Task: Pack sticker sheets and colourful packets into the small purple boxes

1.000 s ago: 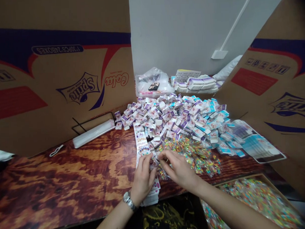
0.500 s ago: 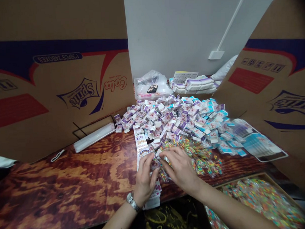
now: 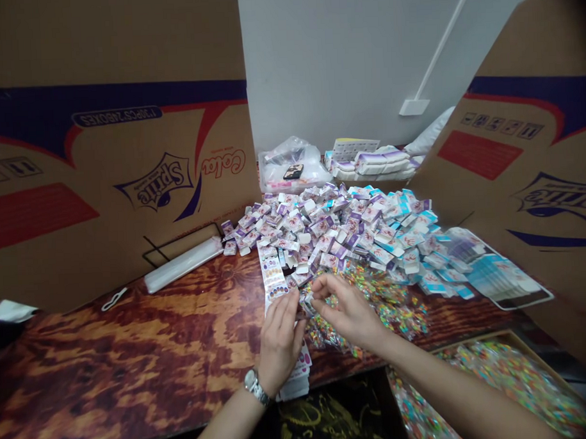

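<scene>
Lifted clear of the colourful packets (image 3: 392, 312), the right hand (image 3: 347, 310) now pinches something too small to tell; the left hand (image 3: 279, 341) grips the printed strip (image 3: 272, 274).

Glossy wood-grain tabletop (image 3: 134, 359) under smooth paper cartons (image 3: 341, 234), a printed card strip (image 3: 272, 274) and shiny clear plastic sachets (image 3: 392, 309). A metal-link wristwatch (image 3: 254, 386) gleams above the near edge, while matt corrugated cardboard panels (image 3: 81, 207) rise behind, their rough brown faces printed red and blue.
</scene>
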